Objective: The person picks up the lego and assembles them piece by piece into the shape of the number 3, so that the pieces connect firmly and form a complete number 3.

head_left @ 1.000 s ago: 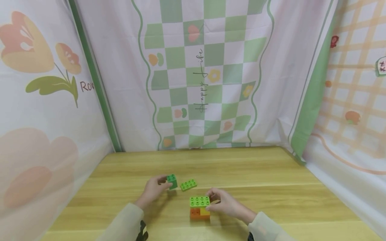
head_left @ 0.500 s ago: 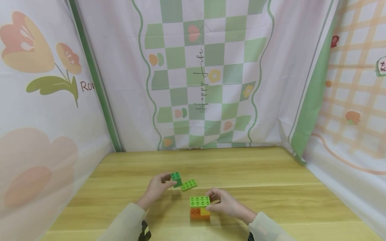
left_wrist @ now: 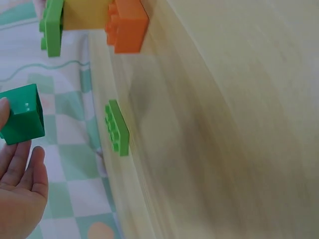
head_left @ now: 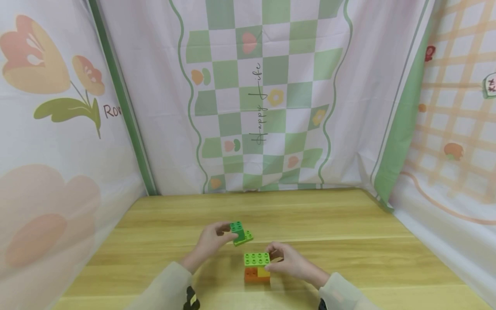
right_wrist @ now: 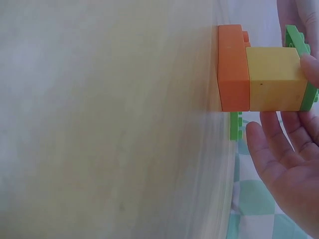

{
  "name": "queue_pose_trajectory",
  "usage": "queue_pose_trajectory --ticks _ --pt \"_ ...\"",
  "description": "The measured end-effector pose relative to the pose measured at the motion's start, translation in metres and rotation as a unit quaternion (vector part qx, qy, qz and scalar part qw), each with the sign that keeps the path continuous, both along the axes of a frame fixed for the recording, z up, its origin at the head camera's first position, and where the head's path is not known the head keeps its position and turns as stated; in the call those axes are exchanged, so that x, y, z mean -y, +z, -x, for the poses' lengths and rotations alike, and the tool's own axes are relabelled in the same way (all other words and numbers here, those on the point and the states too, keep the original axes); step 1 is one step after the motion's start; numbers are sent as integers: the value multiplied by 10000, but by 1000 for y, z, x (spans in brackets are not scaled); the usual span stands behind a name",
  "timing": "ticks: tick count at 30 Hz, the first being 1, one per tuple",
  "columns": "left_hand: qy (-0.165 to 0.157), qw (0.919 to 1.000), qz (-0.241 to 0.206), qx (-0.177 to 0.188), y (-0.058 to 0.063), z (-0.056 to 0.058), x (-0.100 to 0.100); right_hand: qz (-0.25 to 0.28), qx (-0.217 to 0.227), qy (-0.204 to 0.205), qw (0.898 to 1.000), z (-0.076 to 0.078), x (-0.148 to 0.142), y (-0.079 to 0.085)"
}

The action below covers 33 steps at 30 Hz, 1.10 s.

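My left hand [head_left: 212, 240] pinches a dark green square toy brick [left_wrist: 22, 113] between thumb and fingers. That brick is off the table; the left wrist view shows a gap between it and a loose, flat light green brick [left_wrist: 117, 128] lying on the wood. My right hand [head_left: 291, 261] grips a stack at its right side, thumb on the upper part. At the bottom of the stack is an orange brick [right_wrist: 233, 69], then a yellow block [right_wrist: 276, 79] on one end of it, and a flat light green brick [head_left: 256, 259] on top, overhanging to the left.
The stack and bricks are on a wooden table [head_left: 329, 224]. Behind it hangs a green-and-white checkered curtain [head_left: 263, 112], with printed cloth [head_left: 46, 142] at the left and more cloth [head_left: 453, 129] at the right.
My left hand has moved right with the dark green brick, which now covers part of the loose flat brick in the head view. The right hand and stack have stayed put.
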<state>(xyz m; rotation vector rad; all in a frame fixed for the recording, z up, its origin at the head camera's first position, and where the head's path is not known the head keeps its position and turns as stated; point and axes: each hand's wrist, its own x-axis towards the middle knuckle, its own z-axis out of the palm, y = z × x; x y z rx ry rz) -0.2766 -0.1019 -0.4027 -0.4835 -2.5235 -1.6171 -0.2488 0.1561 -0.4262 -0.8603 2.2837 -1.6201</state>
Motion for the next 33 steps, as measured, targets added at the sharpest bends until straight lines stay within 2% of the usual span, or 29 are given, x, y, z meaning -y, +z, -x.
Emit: queue_pose_trajectory --ticks 7,21,27,33 --pt "-250 9996 -77 60 3 -4 -11 -124 22 -57 9999 1 0 0" --pt "-661 9976 -206 99 12 -21 -34 -137 -73 -9 9999 -1 -1 2" --pt "-785 9968 -121 89 9 -23 -39 -164 88 7 9998 -2 -1 4" --pt "-865 9961 -24 152 5 -25 -42 -205 39 17 9998 -1 0 4"
